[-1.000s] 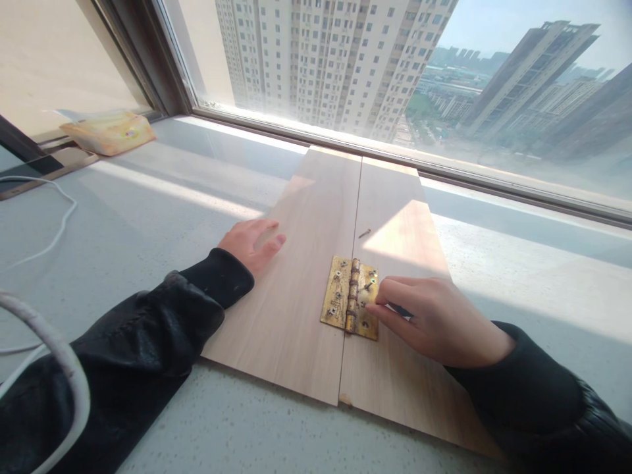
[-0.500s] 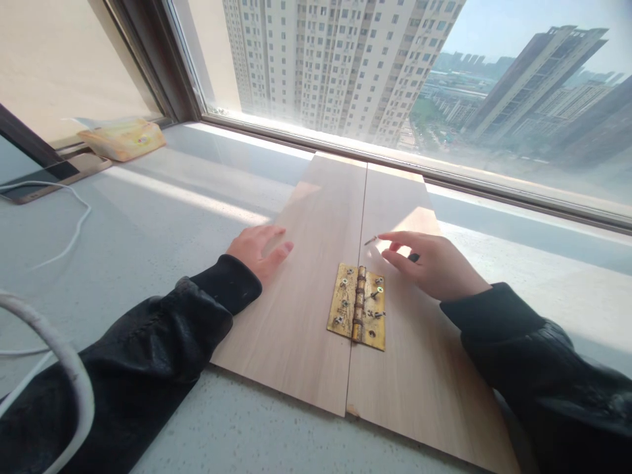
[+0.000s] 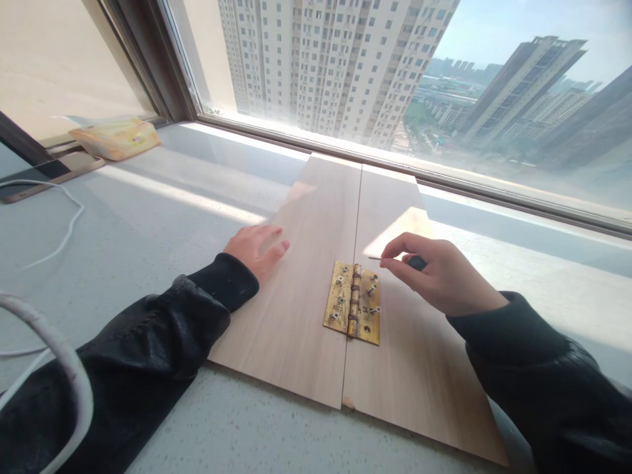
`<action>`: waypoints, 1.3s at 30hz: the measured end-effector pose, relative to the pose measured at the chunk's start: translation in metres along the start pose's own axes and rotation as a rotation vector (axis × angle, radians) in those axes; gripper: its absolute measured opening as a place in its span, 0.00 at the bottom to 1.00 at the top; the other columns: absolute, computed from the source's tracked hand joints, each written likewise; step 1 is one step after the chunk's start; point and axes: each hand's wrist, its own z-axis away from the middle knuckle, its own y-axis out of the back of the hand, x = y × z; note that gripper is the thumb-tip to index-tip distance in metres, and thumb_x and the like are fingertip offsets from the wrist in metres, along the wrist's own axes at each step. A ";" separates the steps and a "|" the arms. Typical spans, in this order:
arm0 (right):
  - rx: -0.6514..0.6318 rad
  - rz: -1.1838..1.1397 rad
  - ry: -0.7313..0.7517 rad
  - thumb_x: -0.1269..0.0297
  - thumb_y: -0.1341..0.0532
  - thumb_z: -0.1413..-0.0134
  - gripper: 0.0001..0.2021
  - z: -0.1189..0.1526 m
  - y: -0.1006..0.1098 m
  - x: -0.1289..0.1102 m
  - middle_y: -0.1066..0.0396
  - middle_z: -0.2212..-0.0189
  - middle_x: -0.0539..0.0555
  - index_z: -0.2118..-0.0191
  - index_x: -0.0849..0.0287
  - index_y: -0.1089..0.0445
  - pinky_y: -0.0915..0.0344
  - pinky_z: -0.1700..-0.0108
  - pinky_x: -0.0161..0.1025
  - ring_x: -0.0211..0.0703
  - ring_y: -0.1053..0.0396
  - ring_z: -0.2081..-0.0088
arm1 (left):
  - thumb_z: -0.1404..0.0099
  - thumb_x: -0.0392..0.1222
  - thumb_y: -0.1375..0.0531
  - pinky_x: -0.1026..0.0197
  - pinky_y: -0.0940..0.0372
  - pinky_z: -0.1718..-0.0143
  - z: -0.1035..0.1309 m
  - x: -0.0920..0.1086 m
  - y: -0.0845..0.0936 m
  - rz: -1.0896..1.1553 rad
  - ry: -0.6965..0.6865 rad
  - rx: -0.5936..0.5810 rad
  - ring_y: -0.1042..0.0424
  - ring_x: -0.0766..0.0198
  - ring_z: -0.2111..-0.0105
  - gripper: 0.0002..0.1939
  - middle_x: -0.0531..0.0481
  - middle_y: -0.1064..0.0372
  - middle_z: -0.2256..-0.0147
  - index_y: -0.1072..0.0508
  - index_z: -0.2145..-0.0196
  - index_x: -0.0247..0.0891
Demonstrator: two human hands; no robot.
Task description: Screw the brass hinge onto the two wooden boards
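Two pale wooden boards lie side by side, the left board (image 3: 301, 316) and the right board (image 3: 419, 382). Across their seam lies a worn brass hinge (image 3: 353, 301), with several screws in or on its two leaves; one hole at the lower right shows no screw. My right hand (image 3: 434, 270) is above the right board, thumb and forefinger pinched on a small thin screw (image 3: 375, 258) just beyond the hinge. Against the left board's outer side rests my left hand (image 3: 257, 250), fingers spread, holding nothing.
A yellowish packet (image 3: 118, 139) and a phone (image 3: 47, 178) lie at the far left. White cables (image 3: 74, 224) run along the left side, with a thick white tube (image 3: 69, 368) close to the camera. The window frame (image 3: 276, 141) borders the sill behind the boards.
My right hand has closed its fingers on the screw, which has turned from slanted to nearly level. My left hand stays on the board. The whole view has shifted slightly.
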 end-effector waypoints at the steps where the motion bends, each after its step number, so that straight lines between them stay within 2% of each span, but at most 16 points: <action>1: -0.019 -0.034 0.017 0.59 0.43 0.43 0.08 0.011 0.002 -0.010 0.31 0.77 0.47 0.67 0.56 0.31 0.41 0.77 0.34 0.33 0.39 0.80 | 0.40 0.61 0.54 0.47 0.42 0.42 0.000 0.001 0.001 -0.001 0.000 -0.005 0.35 0.48 0.46 0.33 0.42 0.30 0.48 0.28 0.50 0.34; 4: -0.055 -0.144 0.107 0.64 0.41 0.44 0.05 0.035 0.004 -0.034 0.30 0.74 0.48 0.69 0.56 0.31 0.38 0.73 0.33 0.33 0.37 0.76 | 0.40 0.60 0.54 0.47 0.42 0.42 0.000 0.002 0.002 -0.002 -0.001 -0.025 0.35 0.49 0.46 0.33 0.41 0.31 0.48 0.28 0.50 0.34; 8: -0.086 -0.162 0.147 0.71 0.43 0.46 0.05 0.043 0.000 -0.045 0.30 0.74 0.47 0.69 0.56 0.31 0.39 0.75 0.31 0.30 0.39 0.78 | 0.40 0.61 0.54 0.46 0.42 0.42 0.000 0.000 0.001 0.000 -0.004 -0.012 0.34 0.48 0.47 0.33 0.42 0.30 0.48 0.28 0.50 0.34; 12: -0.116 -0.109 0.140 0.72 0.43 0.47 0.06 0.042 -0.002 -0.045 0.32 0.78 0.46 0.72 0.56 0.31 0.43 0.78 0.30 0.30 0.40 0.80 | 0.39 0.61 0.54 0.46 0.41 0.43 -0.001 -0.002 -0.001 -0.003 -0.020 -0.002 0.34 0.49 0.47 0.33 0.42 0.30 0.48 0.28 0.50 0.34; 17: -0.121 -0.066 0.175 0.71 0.44 0.44 0.07 0.046 -0.007 -0.043 0.30 0.76 0.48 0.71 0.58 0.30 0.41 0.74 0.32 0.32 0.37 0.76 | 0.38 0.59 0.53 0.47 0.42 0.42 -0.001 -0.001 0.002 -0.007 -0.035 -0.036 0.35 0.49 0.46 0.32 0.40 0.32 0.47 0.29 0.48 0.32; 23: -0.138 0.017 0.223 0.70 0.46 0.42 0.09 0.048 -0.013 -0.043 0.29 0.73 0.53 0.68 0.60 0.29 0.38 0.71 0.35 0.37 0.32 0.73 | 0.38 0.58 0.53 0.47 0.42 0.43 0.001 0.001 0.002 0.005 -0.028 -0.002 0.34 0.49 0.47 0.31 0.41 0.30 0.49 0.28 0.50 0.32; 29: -0.129 0.087 0.279 0.68 0.48 0.39 0.12 0.048 -0.013 -0.047 0.29 0.73 0.55 0.68 0.60 0.28 0.38 0.73 0.34 0.37 0.31 0.73 | 0.39 0.59 0.53 0.46 0.41 0.43 0.000 -0.001 0.000 0.001 -0.020 0.008 0.34 0.49 0.47 0.32 0.41 0.30 0.49 0.28 0.50 0.32; 34: -0.146 0.134 0.277 0.68 0.49 0.38 0.13 0.051 -0.010 -0.048 0.28 0.72 0.55 0.63 0.59 0.27 0.37 0.71 0.35 0.38 0.31 0.73 | 0.40 0.59 0.53 0.47 0.41 0.43 0.000 -0.002 -0.002 -0.004 -0.021 0.019 0.34 0.50 0.48 0.32 0.42 0.30 0.49 0.28 0.50 0.33; 39: -0.144 0.180 0.290 0.66 0.49 0.37 0.12 0.053 -0.012 -0.046 0.30 0.74 0.51 0.67 0.58 0.29 0.43 0.74 0.34 0.36 0.34 0.76 | 0.40 0.58 0.53 0.47 0.41 0.43 0.001 0.002 0.001 -0.011 -0.005 -0.003 0.34 0.49 0.47 0.32 0.42 0.30 0.49 0.28 0.50 0.33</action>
